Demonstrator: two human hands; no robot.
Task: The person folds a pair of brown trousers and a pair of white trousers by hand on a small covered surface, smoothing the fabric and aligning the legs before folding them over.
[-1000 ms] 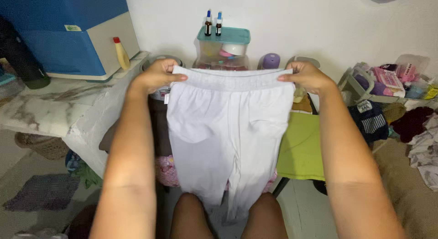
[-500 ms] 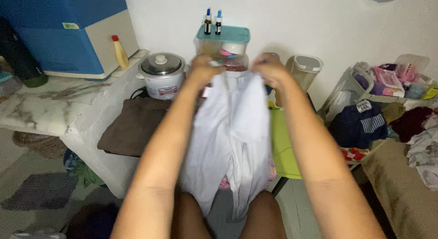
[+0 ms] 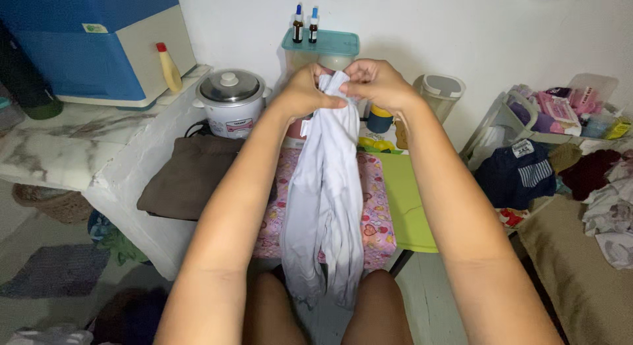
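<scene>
Trousers [image 3: 324, 200], white, hung folded lengthwise above the pink cloth [image 3: 376, 206], both the left hand [image 3: 304, 91] and right hand [image 3: 374, 83] closed in a tight grip on the bunched waistband, probably to align its halves.

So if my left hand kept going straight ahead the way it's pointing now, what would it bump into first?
Probably the clear storage box with the teal lid against the wall, right behind the left hand gripping the white pants. Depth is hard to judge.
</scene>
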